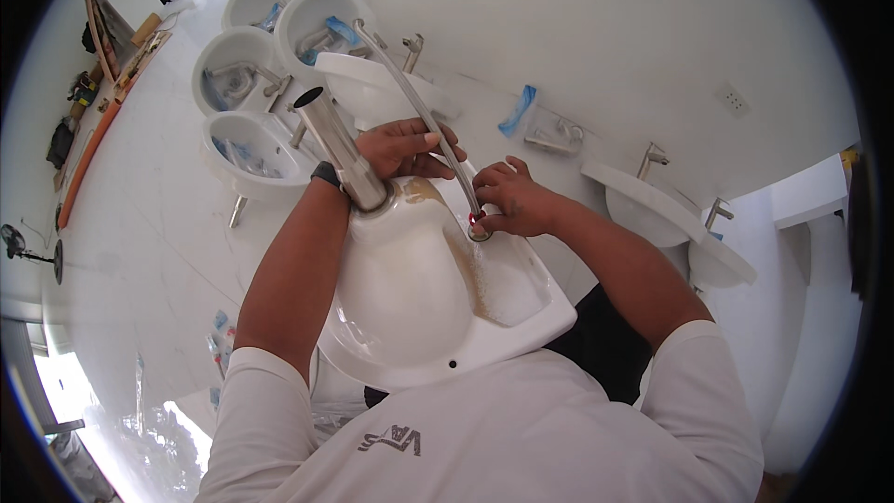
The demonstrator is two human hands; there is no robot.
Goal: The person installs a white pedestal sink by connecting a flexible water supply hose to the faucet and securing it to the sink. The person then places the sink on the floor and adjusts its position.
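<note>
A white washbasin [419, 289] lies upside down against my lap, its hollow underside edge toward my right. A shiny metal drain pipe [340, 149] stands up from its bottom, tilted to the left. A long silvery flexible hose [410, 91] rises from the basin's right side and leans up and left. My left hand [402, 149] reaches past the drain pipe and is closed round the hose at its middle, thumb in front. My right hand [514, 200] pinches the hose's lower end, where a little red shows beside a round metal fitting [480, 233].
Several white basins with taps and bagged parts, one basin [237, 70] among them, stand at the upper left. More basins [643, 200] stand along the right wall. A bagged metal part [554, 133] lies ahead. An orange pipe [88, 163] and a fan [37, 251] are far left.
</note>
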